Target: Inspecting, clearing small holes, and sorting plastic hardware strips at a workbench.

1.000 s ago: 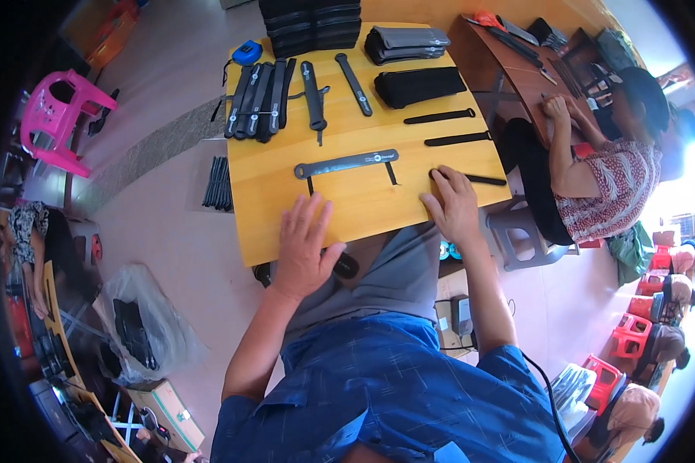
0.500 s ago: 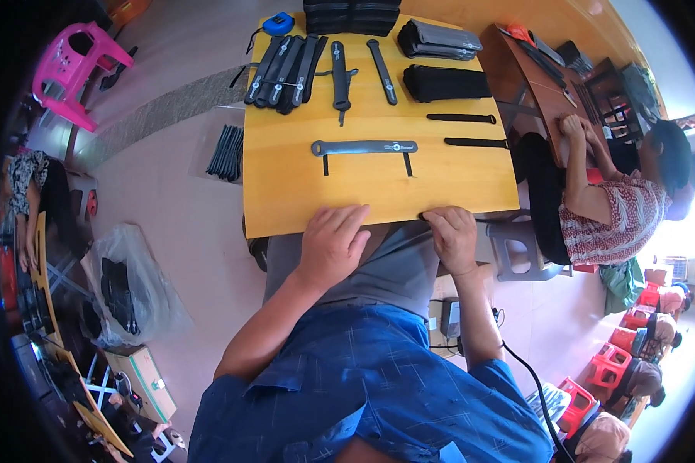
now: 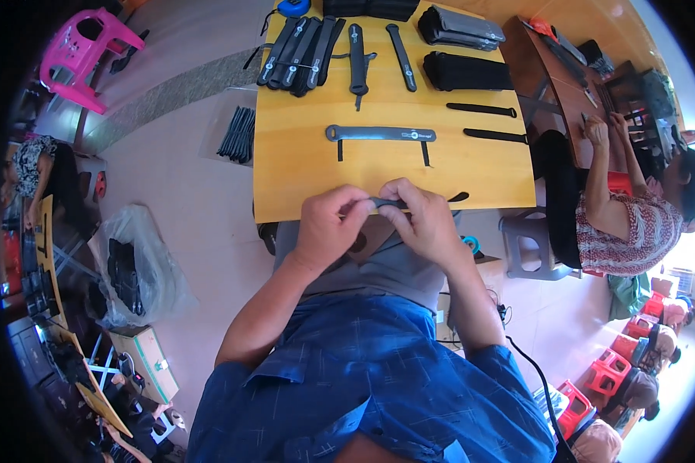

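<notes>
Close to the near edge of the yellow table, my left hand pinches one part of a dark strap. My right hand grips the same strap, its fingers closed just beside the left ones. A black rounded end pokes out past the right hand, probably of this strap; the middle is hidden by the fingers. Beyond my hands lies a grey strap with a loop at its left end and two short black tabs hanging below it. Two thin black straps rest to the right.
Several grey straps lie bundled at the far left near a blue tape measure. Single straps lie beside them. Black stacks stand at the far right. A co-worker sits at the brown table on the right.
My hands have come together at the table edge, the right one moving left, and now both hold a dark strap. The view has shifted slightly. The co-worker's hands have moved apart.
</notes>
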Available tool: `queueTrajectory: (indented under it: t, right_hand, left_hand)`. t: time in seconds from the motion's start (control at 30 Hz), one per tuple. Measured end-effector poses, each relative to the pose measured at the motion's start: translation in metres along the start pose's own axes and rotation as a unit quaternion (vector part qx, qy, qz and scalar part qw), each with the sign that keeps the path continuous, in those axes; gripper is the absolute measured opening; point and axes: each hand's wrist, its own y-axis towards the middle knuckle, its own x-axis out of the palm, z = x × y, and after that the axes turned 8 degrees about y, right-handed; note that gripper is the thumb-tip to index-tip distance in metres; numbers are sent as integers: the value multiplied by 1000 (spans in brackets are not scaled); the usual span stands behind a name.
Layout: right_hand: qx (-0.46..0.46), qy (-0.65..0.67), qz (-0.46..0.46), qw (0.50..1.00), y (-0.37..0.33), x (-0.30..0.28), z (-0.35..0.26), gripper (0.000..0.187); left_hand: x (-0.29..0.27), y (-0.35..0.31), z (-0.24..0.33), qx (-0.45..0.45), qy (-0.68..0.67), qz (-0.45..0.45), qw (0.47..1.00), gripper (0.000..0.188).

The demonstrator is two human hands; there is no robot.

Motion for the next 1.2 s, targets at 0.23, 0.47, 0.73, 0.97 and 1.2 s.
queueTrajectory:
  t: [0.23,0.47,0.73,0.97,1.2]
  right_hand:
    - [62,-9,38,997,1,-39,36,11]
    - [198,140,91,966,10,-44,67,10]
    - [218,277,118,928,32,-41,98,12]
    - [226,323,136,909,44,-44,104,17]
    - [261,298,168,903,52,-43,110,12]
  left_hand:
    - [-28,20,-30,-176,-99,22,979,8]
    - [-31,36,-46,-194,-92,24,976,9]
    - [-31,67,-52,-248,-61,8,967,9]
    - [-33,85,-59,-233,40,-22,971,12]
    - [-31,100,-60,-243,83,-57,965,13]
